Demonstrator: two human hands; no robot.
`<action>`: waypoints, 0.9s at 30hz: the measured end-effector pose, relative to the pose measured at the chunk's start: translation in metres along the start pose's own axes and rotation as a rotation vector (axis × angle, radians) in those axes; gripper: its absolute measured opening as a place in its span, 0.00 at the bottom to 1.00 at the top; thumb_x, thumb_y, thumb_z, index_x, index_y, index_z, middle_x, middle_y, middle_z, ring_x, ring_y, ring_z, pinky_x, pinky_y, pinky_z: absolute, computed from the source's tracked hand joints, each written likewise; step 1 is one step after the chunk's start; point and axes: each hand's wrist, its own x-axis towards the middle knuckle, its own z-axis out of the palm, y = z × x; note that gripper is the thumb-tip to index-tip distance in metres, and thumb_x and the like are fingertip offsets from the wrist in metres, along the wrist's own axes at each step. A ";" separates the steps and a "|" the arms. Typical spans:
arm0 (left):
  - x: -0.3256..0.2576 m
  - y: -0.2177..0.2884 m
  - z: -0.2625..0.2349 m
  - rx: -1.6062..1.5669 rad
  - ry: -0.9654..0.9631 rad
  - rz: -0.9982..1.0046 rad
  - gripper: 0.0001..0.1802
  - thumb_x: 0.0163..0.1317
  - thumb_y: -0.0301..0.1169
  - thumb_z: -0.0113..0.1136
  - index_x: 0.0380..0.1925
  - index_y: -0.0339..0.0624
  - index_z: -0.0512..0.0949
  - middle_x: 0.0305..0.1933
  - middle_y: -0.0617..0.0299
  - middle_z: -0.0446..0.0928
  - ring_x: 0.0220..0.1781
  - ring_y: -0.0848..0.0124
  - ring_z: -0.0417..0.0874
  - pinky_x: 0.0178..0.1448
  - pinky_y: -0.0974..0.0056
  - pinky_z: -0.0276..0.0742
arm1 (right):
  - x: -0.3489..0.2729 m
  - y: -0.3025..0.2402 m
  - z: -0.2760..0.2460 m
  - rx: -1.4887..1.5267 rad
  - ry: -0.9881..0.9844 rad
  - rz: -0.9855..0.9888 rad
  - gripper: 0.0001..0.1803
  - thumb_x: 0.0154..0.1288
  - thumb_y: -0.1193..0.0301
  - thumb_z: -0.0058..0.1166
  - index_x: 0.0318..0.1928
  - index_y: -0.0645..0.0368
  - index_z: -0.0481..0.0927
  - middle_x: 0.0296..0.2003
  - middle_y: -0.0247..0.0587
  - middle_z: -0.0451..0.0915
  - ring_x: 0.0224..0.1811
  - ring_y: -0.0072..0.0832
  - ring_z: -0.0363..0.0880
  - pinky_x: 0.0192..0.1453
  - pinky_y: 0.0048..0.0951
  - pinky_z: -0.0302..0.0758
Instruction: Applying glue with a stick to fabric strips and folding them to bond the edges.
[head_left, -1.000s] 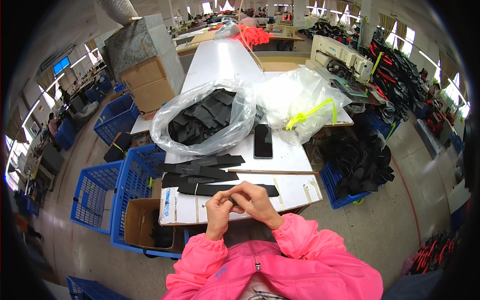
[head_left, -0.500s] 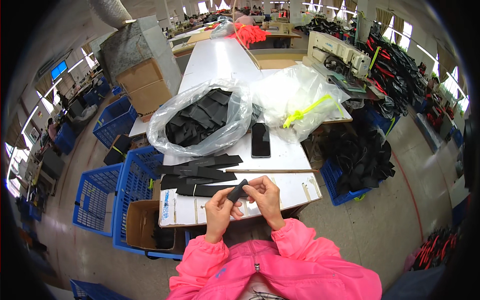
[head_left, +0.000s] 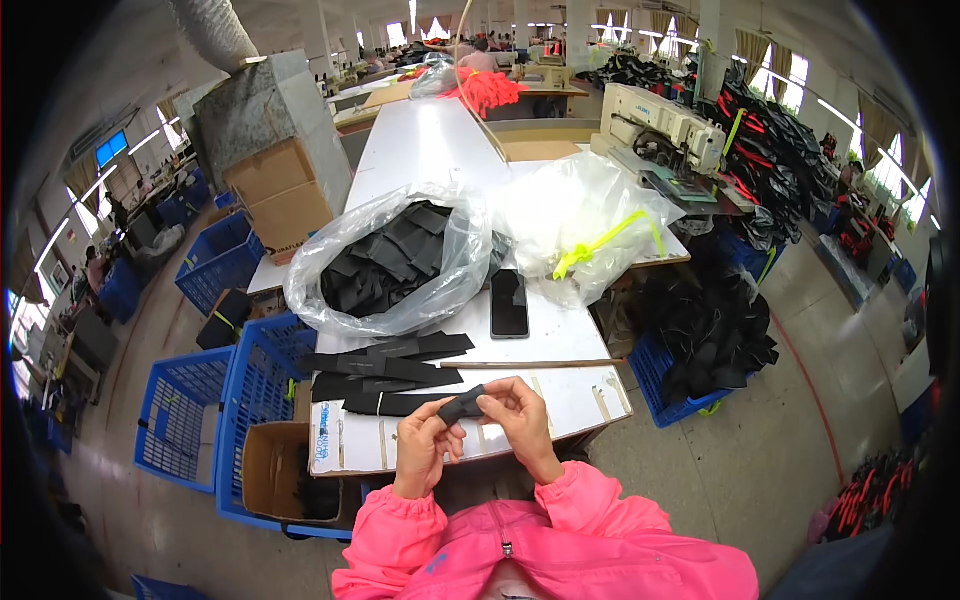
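Note:
Between both hands, over the front edge of the white table, is a short folded piece of black webbing (head_left: 461,405). My left hand (head_left: 424,446) pinches its left end, with the fingers curled beneath it. My right hand (head_left: 522,420) grips the other end between thumb and fingers. Just beyond my left hand, several flat black strips (head_left: 385,372) lie overlapped on the table. Farther back, an open clear plastic bag (head_left: 305,283) holds many folded black pieces (head_left: 395,255).
A black phone (head_left: 509,305), a thin wooden stick (head_left: 540,364) and a clear bag with a yellow tie (head_left: 590,225) rest on the white table (head_left: 425,135). Blue crates (head_left: 180,415) and a cardboard box (head_left: 262,470) stand at left; a blue crate of black pieces (head_left: 665,385) is at right.
The webbing piece has turned from steeply tilted to lying more level between my hands. My view has shifted slightly, so the table sits lower in the picture.

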 end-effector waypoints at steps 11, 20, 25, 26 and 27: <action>0.002 -0.036 -0.011 -0.997 -0.280 -0.542 0.09 0.59 0.25 0.45 0.38 0.34 0.70 0.24 0.57 0.72 0.16 0.73 0.63 0.17 0.71 0.62 | 0.004 0.001 0.004 -0.458 0.088 -0.429 0.13 0.54 0.77 0.63 0.42 0.62 0.80 0.33 0.37 0.73 0.31 0.22 0.77 0.34 0.20 0.75; -0.004 -0.041 -0.012 -0.807 -0.210 -0.518 0.08 0.57 0.27 0.45 0.32 0.35 0.72 0.19 0.56 0.72 0.17 0.69 0.69 0.18 0.69 0.65 | 0.009 0.001 -0.009 -0.222 -0.056 -0.108 0.07 0.58 0.79 0.60 0.34 0.64 0.75 0.33 0.35 0.76 0.31 0.18 0.76 0.38 0.19 0.76; -0.008 -0.031 0.005 -0.766 0.041 -0.408 0.11 0.56 0.23 0.43 0.37 0.33 0.73 0.20 0.53 0.75 0.17 0.67 0.73 0.18 0.68 0.69 | 0.011 0.013 -0.016 -0.245 -0.046 -0.045 0.07 0.57 0.80 0.60 0.33 0.63 0.73 0.37 0.36 0.76 0.33 0.17 0.75 0.39 0.17 0.75; -0.009 -0.028 0.005 -0.611 0.006 -0.330 0.12 0.55 0.22 0.43 0.37 0.32 0.73 0.19 0.54 0.75 0.16 0.68 0.73 0.18 0.68 0.69 | 0.013 0.014 -0.019 -0.190 -0.114 -0.107 0.08 0.57 0.80 0.61 0.32 0.63 0.73 0.38 0.36 0.76 0.33 0.16 0.75 0.36 0.16 0.73; -0.010 -0.025 0.005 -0.455 -0.029 -0.252 0.13 0.55 0.21 0.42 0.38 0.31 0.73 0.19 0.54 0.75 0.15 0.68 0.73 0.17 0.69 0.70 | 0.014 0.013 -0.021 -0.135 -0.181 -0.169 0.08 0.56 0.79 0.61 0.31 0.62 0.73 0.38 0.35 0.76 0.33 0.15 0.74 0.33 0.15 0.72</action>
